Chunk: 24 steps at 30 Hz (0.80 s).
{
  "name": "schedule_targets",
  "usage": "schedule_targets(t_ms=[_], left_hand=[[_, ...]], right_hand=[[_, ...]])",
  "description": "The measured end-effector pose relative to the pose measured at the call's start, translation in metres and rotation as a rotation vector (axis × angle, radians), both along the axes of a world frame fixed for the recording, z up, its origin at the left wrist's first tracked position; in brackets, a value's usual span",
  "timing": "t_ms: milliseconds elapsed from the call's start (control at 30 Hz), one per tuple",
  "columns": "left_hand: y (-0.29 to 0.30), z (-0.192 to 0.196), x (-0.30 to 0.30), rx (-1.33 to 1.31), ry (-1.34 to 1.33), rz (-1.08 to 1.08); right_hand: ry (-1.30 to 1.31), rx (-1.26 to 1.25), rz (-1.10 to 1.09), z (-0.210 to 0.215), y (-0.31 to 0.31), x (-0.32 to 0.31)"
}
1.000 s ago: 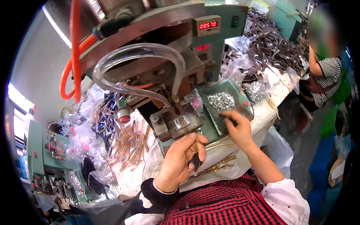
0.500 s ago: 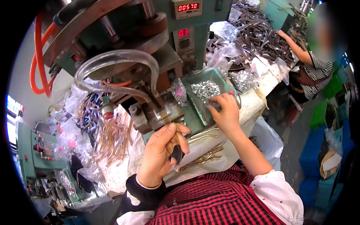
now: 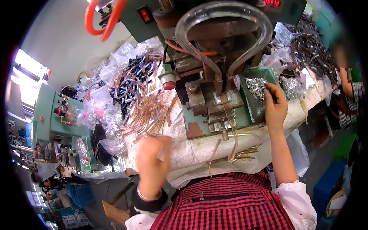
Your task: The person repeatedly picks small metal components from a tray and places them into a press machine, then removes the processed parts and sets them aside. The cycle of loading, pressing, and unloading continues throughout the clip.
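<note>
My left hand (image 3: 153, 163) is smeared by motion, at the front edge of the bench beside a pile of tan translucent plastic strips (image 3: 153, 111). Whether it holds anything is hidden by the blur. My right hand (image 3: 277, 109) reaches over a green tray (image 3: 251, 111), its thumb and fingertips pinched together at the heap of small silvery metal pieces (image 3: 256, 86). What sits between those fingertips is too small to make out. A translucent strip (image 3: 232, 143) runs out of the press's die (image 3: 232, 100) toward me, its curved end hanging at the bench edge.
The green press (image 3: 245, 122) has a clear looped tube (image 3: 224, 7) above its die and a red button (image 3: 168, 82) at its left. Dark strips (image 3: 128, 82) and plastic bags lie left. More dark strips (image 3: 312, 50) lie at the far right, where another person's arm (image 3: 345, 82) shows.
My left hand has left the front of the die and moved left; the strip it held now hangs from the die. My right hand has moved onto the metal pieces. The view has shifted left.
</note>
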<state>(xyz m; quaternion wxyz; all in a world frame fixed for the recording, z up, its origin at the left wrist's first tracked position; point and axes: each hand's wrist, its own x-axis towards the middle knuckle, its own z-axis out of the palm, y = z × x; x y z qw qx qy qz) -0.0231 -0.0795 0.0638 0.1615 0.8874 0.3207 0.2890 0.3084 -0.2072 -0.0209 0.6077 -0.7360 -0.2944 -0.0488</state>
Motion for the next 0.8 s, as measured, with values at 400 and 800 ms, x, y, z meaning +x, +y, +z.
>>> schedule_targets(t_ms=[400, 800], left_hand=[[0.127, -0.114, 0.015, 0.169, 0.014, -0.021], [0.049, 0.003, 0.047, -0.371, -0.850, -0.053]], right_hand=[[0.275, 0.037, 0.154, 0.010, -0.033, -0.012], [0.395, 0.348, 0.392, 0.061, 0.060, -0.076]])
